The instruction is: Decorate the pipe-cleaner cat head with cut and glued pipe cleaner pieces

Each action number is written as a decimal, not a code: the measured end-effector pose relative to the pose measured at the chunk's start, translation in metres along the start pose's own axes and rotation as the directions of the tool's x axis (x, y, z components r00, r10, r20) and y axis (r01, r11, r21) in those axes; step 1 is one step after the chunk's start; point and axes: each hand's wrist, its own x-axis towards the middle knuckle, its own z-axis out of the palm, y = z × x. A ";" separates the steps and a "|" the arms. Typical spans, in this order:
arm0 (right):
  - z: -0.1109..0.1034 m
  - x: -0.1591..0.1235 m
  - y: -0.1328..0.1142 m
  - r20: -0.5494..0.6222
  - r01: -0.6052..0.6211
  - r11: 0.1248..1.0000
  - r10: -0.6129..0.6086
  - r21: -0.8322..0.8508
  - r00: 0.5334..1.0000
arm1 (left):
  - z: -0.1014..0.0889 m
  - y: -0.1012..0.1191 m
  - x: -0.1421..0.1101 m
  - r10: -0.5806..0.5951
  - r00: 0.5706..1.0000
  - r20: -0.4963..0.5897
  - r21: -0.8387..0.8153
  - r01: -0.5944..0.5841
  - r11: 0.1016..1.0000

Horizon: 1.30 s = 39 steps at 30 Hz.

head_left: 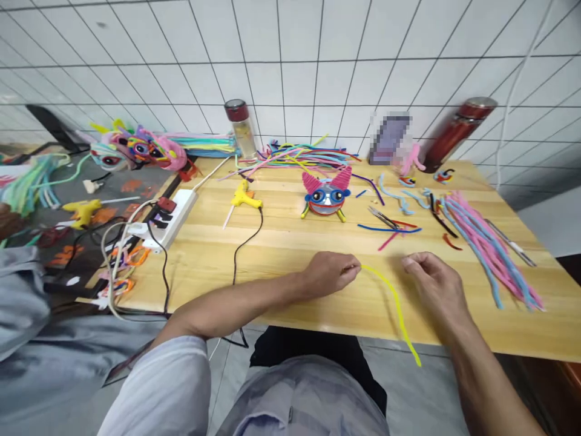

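My left hand is closed in a pinch on one end of a yellow pipe cleaner. The stem arcs right from the fingertips and droops past the table's front edge. Apart from it, to the right, my right hand has its fingers curled and the thumb pressed against them, with nothing visible in them. Beyond my hands stands a small animal-like figure with pink ears, blue eye rings and a red mouth line. Wire cutters lie beside loose blue, red and pink pipe cleaners.
A yellow hot glue gun with a black cord lies left of the figure, near a white power strip. Pink and blue pipe cleaners spread at right. A glass bottle and a red flask stand behind. Someone sits at left.
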 end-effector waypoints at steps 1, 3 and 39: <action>0.000 -0.001 0.001 -0.006 -0.007 1.000 0.007 0.013 1.000 | -0.001 -0.002 0.000 -0.017 1.000 -0.009 -0.055 0.016 0.998; 0.000 -0.005 0.000 -0.011 0.008 0.999 -0.007 0.047 1.000 | -0.003 -0.004 -0.004 -0.049 0.999 -0.012 -0.157 0.047 0.986; -0.139 0.131 0.051 -0.459 -0.314 0.887 0.136 -0.339 0.878 | -0.002 -0.008 -0.010 -0.026 0.988 -0.154 -0.149 0.003 0.989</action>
